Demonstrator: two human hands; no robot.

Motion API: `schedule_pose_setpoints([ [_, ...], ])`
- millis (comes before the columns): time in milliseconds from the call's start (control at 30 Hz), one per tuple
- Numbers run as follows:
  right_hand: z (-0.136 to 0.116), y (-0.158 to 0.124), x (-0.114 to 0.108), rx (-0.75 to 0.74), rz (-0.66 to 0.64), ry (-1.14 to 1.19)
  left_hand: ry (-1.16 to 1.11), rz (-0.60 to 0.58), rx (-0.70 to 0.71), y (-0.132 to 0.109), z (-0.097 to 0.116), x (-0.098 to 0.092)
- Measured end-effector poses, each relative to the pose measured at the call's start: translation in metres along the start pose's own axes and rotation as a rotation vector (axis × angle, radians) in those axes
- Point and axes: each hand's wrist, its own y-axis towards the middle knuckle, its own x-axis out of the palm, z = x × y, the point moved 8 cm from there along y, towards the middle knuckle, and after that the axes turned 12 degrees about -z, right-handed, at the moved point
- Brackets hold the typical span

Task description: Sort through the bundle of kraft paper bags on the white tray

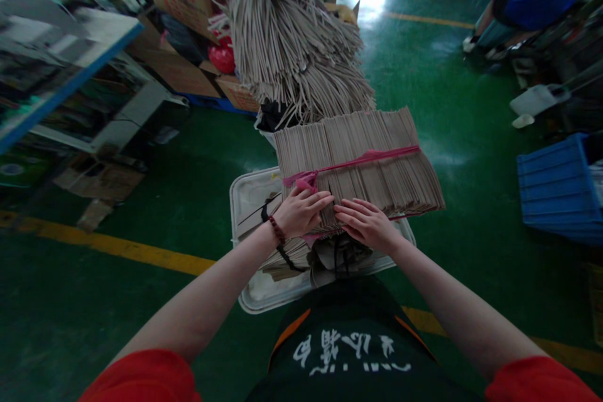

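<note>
One strapped bundle point(367, 179), over the tray point(235, 201)

We list: pink strap point(377, 155) across the bundle, knotted above the tray's left half. Left hand point(301, 210), above the tray: fingers straight, beside the knot point(307, 181); whether gripping, we cannot tell. Right hand point(370, 223), above the tray's right half: fingers straight, flat on the bundle, gripping nothing. We judge strapping mostly done, knot perhaps unfinished. Black-tied bundles point(298, 252): inside the tray.

Left hand point(304, 210), fingers extended, rests on the near side of a strip bundle point(362, 182), beside the knot point(308, 181) of its pink tie point(377, 154). Right hand point(370, 223), likewise extended, touches the same side. White tray point(237, 201) beneath; larger heap of strips point(292, 38) beyond; blue crate point(556, 191) at right.
</note>
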Motion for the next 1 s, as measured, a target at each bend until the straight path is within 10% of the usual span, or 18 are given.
schedule_pose_setpoints([
  [1000, -0.0008, -0.0012, 0.0007, 0.013, -0.003, 0.015, 0.031, -0.033, -0.007, 0.0028, 0.0017, -0.0002],
])
